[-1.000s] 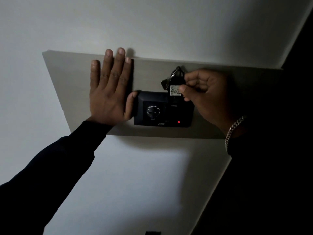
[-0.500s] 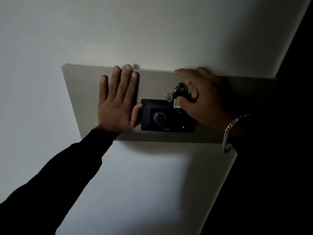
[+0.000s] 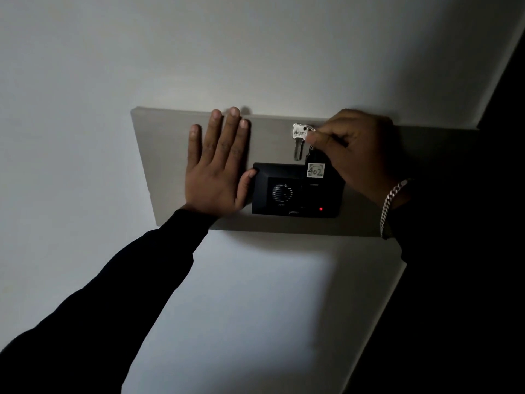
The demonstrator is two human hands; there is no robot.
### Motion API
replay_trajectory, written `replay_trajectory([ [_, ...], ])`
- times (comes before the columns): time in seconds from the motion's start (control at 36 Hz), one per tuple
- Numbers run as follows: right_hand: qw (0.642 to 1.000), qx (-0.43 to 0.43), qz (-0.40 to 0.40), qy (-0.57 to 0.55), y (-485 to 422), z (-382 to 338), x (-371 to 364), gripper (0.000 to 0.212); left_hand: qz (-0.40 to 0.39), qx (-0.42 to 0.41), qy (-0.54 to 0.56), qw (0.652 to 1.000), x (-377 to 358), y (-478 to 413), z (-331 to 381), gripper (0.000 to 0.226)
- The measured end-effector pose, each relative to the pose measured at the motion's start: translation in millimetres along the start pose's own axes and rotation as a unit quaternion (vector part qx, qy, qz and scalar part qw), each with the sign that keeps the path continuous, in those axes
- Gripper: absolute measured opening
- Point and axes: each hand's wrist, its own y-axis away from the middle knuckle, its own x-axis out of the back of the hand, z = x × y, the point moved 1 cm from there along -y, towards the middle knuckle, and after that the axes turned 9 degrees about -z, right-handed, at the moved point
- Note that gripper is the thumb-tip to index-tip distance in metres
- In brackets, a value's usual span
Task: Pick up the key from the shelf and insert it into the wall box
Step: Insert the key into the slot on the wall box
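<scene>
Left hand [image 3: 217, 169] lies flat and spread on the grey wall panel [image 3: 159, 155], center frame, holding nothing, thumb touching the black wall box [image 3: 295, 191], prob. to steady it. Right of that, the silver key [image 3: 299, 140] hangs blade-down just above the box's top edge, w/ a tagged fob "402" [image 3: 316, 170] over the box front. Right hand [image 3: 358, 149] is curled, pinching the key ring. Slot not visible; bare panel above gives room to re-aim.

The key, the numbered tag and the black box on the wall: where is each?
key [image 3: 299, 137]: head view, on its silver head.
tag [image 3: 316, 170]: head view, on the white label reading 402.
black box [image 3: 284, 191]: head view, on its round grille.
</scene>
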Motion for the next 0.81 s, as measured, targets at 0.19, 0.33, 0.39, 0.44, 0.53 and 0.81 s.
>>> replay_trajectory([
  [0.19, 0.997, 0.063, -0.046, 0.026, 3, 3, 5, 0.015, -0.002, 0.001, 0.0, 1.0, 0, 0, 1, 0.07],
  [0.33, 0.994, 0.084, -0.054, 0.047, 6, 4, 8, 0.022, -0.004, 0.002, 0.004, 1.0, 1, -1, 1, 0.069],
  [0.39, 0.992, 0.094, -0.06, 0.052, 5, 2, 7, 0.021, -0.004, 0.004, 0.002, 1.0, 2, -1, 1, 0.07],
  [0.44, 0.991, 0.101, -0.063, 0.056, 4, 1, 5, 0.02, -0.003, 0.003, 0.002, 1.0, 2, -1, 2, 0.07],
  [0.53, 0.991, 0.107, -0.056, 0.063, 5, 1, 4, 0.016, 0.0, 0.001, 0.0, 1.0, 2, -1, 1, 0.069],
  [0.81, 0.989, 0.122, -0.037, 0.078, 11, 6, 0, 0.017, 0.003, -0.001, 0.004, 1.0, 0, 1, 0, 0.07],
])
